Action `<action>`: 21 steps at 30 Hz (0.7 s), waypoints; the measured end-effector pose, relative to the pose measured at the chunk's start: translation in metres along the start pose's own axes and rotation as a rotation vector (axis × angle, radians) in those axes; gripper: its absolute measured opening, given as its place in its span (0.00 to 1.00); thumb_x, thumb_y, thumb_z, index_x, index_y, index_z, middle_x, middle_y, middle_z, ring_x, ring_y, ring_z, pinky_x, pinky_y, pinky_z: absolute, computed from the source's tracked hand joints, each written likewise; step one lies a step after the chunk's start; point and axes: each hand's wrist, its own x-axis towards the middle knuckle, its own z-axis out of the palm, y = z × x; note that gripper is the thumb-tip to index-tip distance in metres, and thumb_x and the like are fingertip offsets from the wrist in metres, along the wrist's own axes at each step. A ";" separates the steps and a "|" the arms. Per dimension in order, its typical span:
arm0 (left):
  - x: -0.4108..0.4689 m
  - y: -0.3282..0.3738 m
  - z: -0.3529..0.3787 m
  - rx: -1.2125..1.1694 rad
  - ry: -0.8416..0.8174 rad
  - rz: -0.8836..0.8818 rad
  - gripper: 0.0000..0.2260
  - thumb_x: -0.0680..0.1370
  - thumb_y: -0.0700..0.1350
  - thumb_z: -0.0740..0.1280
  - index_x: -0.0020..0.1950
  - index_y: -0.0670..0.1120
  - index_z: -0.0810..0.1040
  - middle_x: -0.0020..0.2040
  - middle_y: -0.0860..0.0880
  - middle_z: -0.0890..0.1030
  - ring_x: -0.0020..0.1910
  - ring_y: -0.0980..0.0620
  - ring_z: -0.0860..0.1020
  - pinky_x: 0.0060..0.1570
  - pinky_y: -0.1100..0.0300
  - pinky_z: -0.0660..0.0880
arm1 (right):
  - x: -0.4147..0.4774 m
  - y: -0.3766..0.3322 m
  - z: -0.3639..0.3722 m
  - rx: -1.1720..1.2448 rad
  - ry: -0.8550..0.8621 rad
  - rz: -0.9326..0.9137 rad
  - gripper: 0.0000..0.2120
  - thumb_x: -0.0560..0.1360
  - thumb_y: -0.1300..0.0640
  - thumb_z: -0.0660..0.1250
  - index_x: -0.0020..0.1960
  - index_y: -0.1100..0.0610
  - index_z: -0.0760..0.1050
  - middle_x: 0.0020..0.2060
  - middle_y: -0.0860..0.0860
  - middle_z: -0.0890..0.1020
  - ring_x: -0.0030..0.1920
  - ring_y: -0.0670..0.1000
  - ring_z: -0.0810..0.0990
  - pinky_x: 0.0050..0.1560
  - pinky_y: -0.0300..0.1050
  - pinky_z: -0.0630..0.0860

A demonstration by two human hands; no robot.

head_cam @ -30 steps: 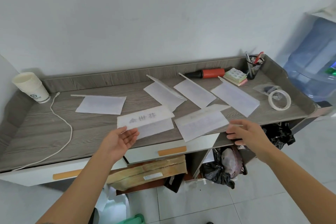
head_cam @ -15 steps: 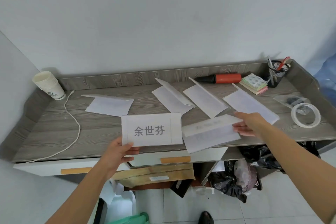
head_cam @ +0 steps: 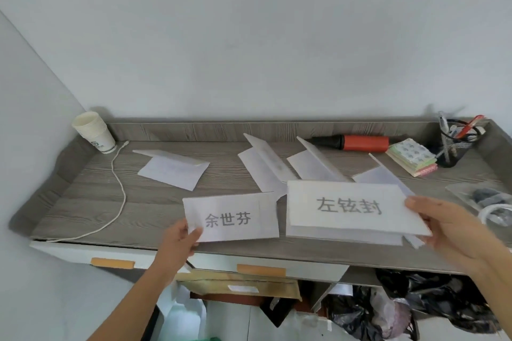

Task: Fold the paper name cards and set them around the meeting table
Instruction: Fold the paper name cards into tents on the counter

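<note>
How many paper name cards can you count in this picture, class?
6. One in the left hand, card; one in the right hand, card; four on the desk: left, middle, right. Others may be hidden.

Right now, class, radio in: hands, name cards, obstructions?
Left hand grips white folded paper name card. Right hand grips second card. Four folded cards on grey wooden desk. Nothing blocking.

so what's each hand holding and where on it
Left hand pinches the left card at its lower left corner. Right hand grips the right card by its right edge.
</note>
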 end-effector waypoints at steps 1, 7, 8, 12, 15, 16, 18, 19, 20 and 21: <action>0.000 0.000 0.003 0.060 0.009 0.034 0.04 0.79 0.43 0.65 0.51 0.48 0.79 0.47 0.46 0.83 0.46 0.45 0.80 0.47 0.53 0.76 | -0.007 -0.011 0.002 0.029 -0.041 -0.062 0.12 0.67 0.59 0.72 0.49 0.63 0.78 0.34 0.55 0.86 0.28 0.47 0.82 0.27 0.38 0.80; 0.005 0.004 0.014 0.166 0.089 0.038 0.08 0.77 0.46 0.68 0.51 0.43 0.81 0.43 0.45 0.83 0.46 0.43 0.80 0.48 0.51 0.76 | -0.009 -0.025 0.077 -0.137 -0.199 -0.400 0.21 0.52 0.44 0.81 0.41 0.50 0.83 0.37 0.53 0.87 0.35 0.48 0.85 0.35 0.40 0.82; 0.007 0.004 0.014 0.164 0.094 0.039 0.07 0.77 0.46 0.68 0.50 0.43 0.81 0.44 0.46 0.83 0.46 0.44 0.81 0.49 0.51 0.77 | -0.005 -0.016 0.093 -0.165 -0.179 -0.433 0.16 0.57 0.46 0.79 0.41 0.51 0.82 0.36 0.53 0.87 0.35 0.49 0.85 0.36 0.41 0.82; 0.002 0.014 0.007 0.014 0.099 0.041 0.04 0.79 0.44 0.65 0.48 0.48 0.80 0.45 0.48 0.84 0.47 0.47 0.81 0.48 0.54 0.77 | 0.019 0.034 0.141 -0.306 -0.155 -0.503 0.05 0.74 0.63 0.69 0.47 0.55 0.79 0.37 0.56 0.87 0.39 0.52 0.84 0.43 0.48 0.81; -0.004 0.025 0.002 -0.135 0.094 0.033 0.10 0.80 0.45 0.61 0.56 0.48 0.80 0.52 0.47 0.84 0.54 0.47 0.80 0.57 0.49 0.76 | 0.030 0.063 0.157 -0.370 -0.140 -0.475 0.09 0.75 0.66 0.67 0.46 0.53 0.79 0.37 0.46 0.87 0.40 0.44 0.85 0.41 0.38 0.80; -0.006 0.029 0.001 -0.154 0.085 0.044 0.11 0.81 0.44 0.60 0.58 0.48 0.80 0.54 0.47 0.84 0.55 0.47 0.80 0.59 0.47 0.76 | 0.033 0.071 0.160 -0.388 -0.132 -0.461 0.10 0.75 0.67 0.67 0.46 0.52 0.79 0.38 0.43 0.87 0.40 0.44 0.85 0.40 0.36 0.80; -0.010 0.034 0.001 -0.156 0.057 0.065 0.11 0.81 0.41 0.59 0.54 0.49 0.80 0.52 0.48 0.84 0.54 0.49 0.80 0.56 0.51 0.77 | 0.039 0.086 0.161 -0.461 -0.120 -0.444 0.09 0.75 0.66 0.67 0.47 0.52 0.79 0.40 0.42 0.87 0.44 0.45 0.85 0.43 0.37 0.81; -0.013 0.037 0.001 -0.145 0.038 0.073 0.11 0.80 0.39 0.58 0.52 0.50 0.80 0.50 0.49 0.84 0.52 0.51 0.81 0.52 0.57 0.77 | 0.041 0.092 0.161 -0.514 -0.110 -0.439 0.09 0.75 0.64 0.68 0.47 0.51 0.80 0.41 0.43 0.87 0.45 0.46 0.85 0.45 0.40 0.81; -0.014 0.038 0.002 -0.130 0.017 0.079 0.12 0.80 0.38 0.58 0.51 0.51 0.78 0.49 0.51 0.83 0.51 0.54 0.81 0.47 0.62 0.76 | 0.042 0.097 0.161 -0.555 -0.092 -0.435 0.08 0.75 0.63 0.68 0.48 0.51 0.81 0.42 0.43 0.87 0.45 0.45 0.85 0.46 0.41 0.81; -0.014 0.038 0.002 -0.113 -0.005 0.090 0.12 0.80 0.37 0.58 0.52 0.52 0.77 0.49 0.51 0.83 0.51 0.55 0.80 0.45 0.66 0.75 | 0.042 0.101 0.162 -0.579 -0.071 -0.433 0.07 0.75 0.62 0.69 0.48 0.51 0.82 0.42 0.42 0.87 0.45 0.45 0.85 0.47 0.40 0.81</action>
